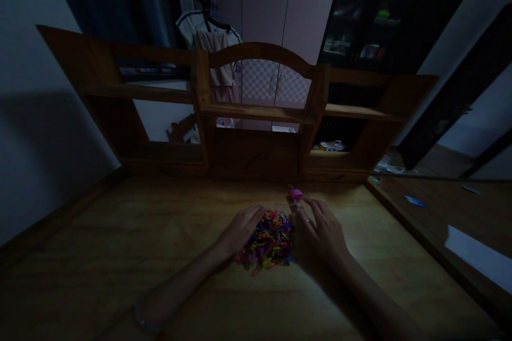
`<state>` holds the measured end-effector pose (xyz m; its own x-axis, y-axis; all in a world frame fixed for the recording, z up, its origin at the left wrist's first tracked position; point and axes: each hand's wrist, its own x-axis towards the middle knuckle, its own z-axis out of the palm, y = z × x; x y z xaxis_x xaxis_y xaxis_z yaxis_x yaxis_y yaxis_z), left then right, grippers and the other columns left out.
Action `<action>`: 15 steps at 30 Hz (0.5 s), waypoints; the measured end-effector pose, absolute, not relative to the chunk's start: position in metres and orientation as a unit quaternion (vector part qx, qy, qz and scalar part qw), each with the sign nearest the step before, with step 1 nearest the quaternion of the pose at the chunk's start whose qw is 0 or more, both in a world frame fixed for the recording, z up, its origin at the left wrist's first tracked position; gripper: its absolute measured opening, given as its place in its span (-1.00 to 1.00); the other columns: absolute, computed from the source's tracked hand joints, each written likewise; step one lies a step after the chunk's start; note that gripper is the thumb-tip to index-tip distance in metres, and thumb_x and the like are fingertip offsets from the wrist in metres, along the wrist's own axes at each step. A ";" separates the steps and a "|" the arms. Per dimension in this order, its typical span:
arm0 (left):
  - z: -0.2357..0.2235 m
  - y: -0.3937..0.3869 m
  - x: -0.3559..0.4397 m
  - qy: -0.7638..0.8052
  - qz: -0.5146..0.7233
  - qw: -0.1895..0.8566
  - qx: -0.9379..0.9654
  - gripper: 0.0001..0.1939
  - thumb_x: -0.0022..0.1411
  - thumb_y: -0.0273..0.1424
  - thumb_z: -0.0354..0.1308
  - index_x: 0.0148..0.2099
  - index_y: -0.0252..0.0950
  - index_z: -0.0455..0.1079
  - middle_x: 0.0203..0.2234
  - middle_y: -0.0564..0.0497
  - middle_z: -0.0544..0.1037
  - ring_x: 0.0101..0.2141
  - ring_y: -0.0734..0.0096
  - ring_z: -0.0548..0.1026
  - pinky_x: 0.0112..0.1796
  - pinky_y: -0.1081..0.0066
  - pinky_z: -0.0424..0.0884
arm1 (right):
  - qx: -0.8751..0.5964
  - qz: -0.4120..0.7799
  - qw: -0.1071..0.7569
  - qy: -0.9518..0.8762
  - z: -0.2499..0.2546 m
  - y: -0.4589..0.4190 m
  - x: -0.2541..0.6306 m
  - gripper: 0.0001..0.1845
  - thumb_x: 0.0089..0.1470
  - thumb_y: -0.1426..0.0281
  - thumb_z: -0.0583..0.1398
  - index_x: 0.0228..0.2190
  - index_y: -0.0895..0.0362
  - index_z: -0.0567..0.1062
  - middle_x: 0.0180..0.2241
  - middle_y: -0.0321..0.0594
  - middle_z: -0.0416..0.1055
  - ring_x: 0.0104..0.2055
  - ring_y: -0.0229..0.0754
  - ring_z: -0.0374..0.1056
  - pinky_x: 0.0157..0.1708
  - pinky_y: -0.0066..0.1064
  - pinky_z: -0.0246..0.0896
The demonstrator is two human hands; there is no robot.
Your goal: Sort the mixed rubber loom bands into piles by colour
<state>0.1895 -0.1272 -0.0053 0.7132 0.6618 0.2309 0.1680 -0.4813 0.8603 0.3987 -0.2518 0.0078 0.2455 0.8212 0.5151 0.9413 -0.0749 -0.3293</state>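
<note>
A heap of small, bright loops and clips in many colours lies on the wooden surface between my hands; their exact kind is too small to tell. My left hand rests along the heap's left edge, fingers stretched out and fingertips at its top. On the other side, my right hand has its thumb and fingers around a small clear bottle with a pink cap. The bottle is tilted, its cap pointing away from me, with a thin pink loop beyond the cap. My fingers hide part of its body.
A wooden shelf unit stands along the far edge of the wooden surface. To the right, past a raised edge, lie a white sheet and a blue card. A wall closes the left side. The room is dim.
</note>
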 end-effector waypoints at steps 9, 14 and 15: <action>-0.006 -0.119 0.187 0.250 0.302 0.382 0.837 -0.60 0.40 -0.19 -0.20 -0.14 -0.17 0.45 -0.18 0.02 0.54 -0.11 0.29 0.46 -0.02 0.34 0.31 | -0.724 -0.077 0.319 -0.606 0.009 -0.253 0.399 -0.63 0.27 0.19 0.01 0.01 0.04 0.38 -0.05 -0.08 0.39 -0.02 -0.02 0.34 -0.04 -0.23 0.25; -0.005 -0.118 0.186 0.250 0.300 0.352 0.850 -0.59 0.40 -0.19 -0.20 -0.17 -0.19 0.46 -0.24 -0.02 0.53 -0.16 0.27 0.46 -0.10 0.34 0.34 | -0.726 -0.069 0.331 -0.599 0.007 -0.253 0.402 -0.64 0.27 0.18 0.01 0.00 0.04 0.39 -0.06 -0.10 0.40 -0.02 -0.04 0.35 -0.05 -0.26 0.25; -0.005 -0.118 0.186 0.248 0.300 0.343 0.855 -0.60 0.40 -0.19 -0.19 -0.17 -0.19 0.46 -0.25 -0.03 0.53 -0.17 0.26 0.46 -0.10 0.34 0.34 | -0.727 -0.067 0.334 -0.596 0.007 -0.253 0.403 -0.64 0.28 0.18 0.00 0.00 0.04 0.39 -0.06 -0.11 0.40 -0.02 -0.04 0.35 -0.05 -0.26 0.25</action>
<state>0.1859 -0.1180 -0.0049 0.6963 0.6303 0.3433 0.2180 -0.6414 0.7356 0.4028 -0.2526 0.0070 0.2813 0.8223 0.4946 0.9112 -0.0672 -0.4065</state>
